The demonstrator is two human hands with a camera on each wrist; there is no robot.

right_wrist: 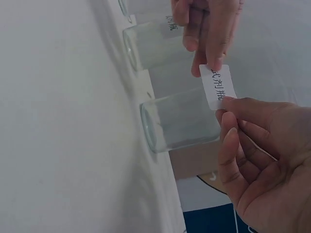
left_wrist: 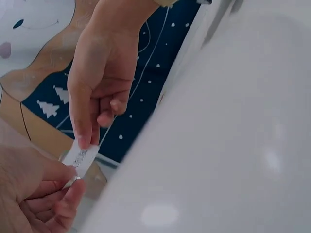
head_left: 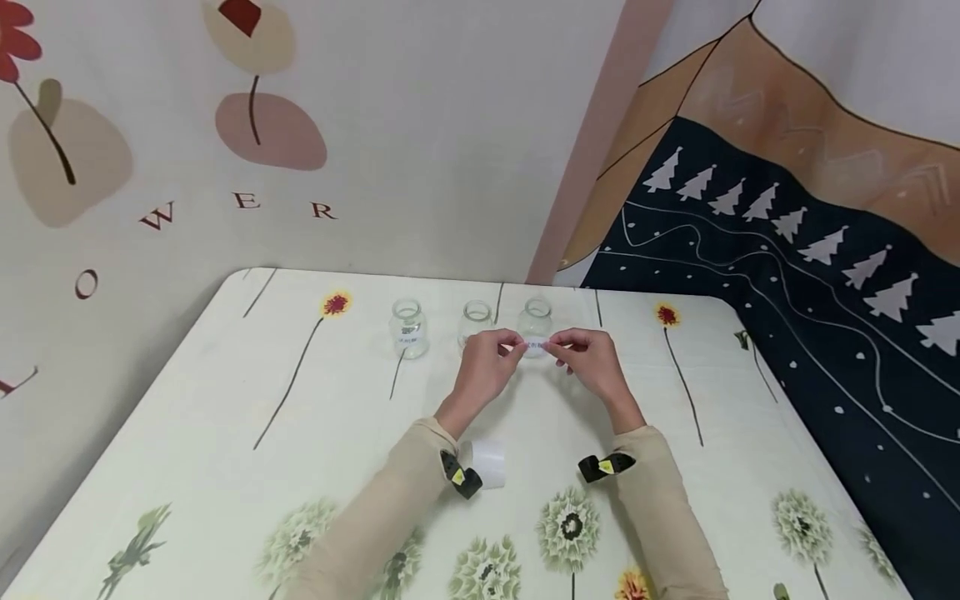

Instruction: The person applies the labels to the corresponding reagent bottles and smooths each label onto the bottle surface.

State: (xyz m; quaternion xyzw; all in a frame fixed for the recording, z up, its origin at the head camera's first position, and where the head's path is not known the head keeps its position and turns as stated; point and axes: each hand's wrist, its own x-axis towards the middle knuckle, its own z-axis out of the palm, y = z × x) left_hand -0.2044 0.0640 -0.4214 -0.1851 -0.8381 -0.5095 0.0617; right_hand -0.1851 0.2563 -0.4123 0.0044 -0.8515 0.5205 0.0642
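Apparently labelling: left hand (head_left: 483,367) and right hand (head_left: 595,360) pinch a label (head_left: 535,344) before the rightmost jar (head_left: 536,316), near frame centre; sticking likely needs straight alignment.

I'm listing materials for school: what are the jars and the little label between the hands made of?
The jars look like smooth, shiny glass: they're see-through and their rims catch the light, though clear plastic is possible. The label looks like white paper, maybe with a smooth coating: it's thin and has dark writing on it.
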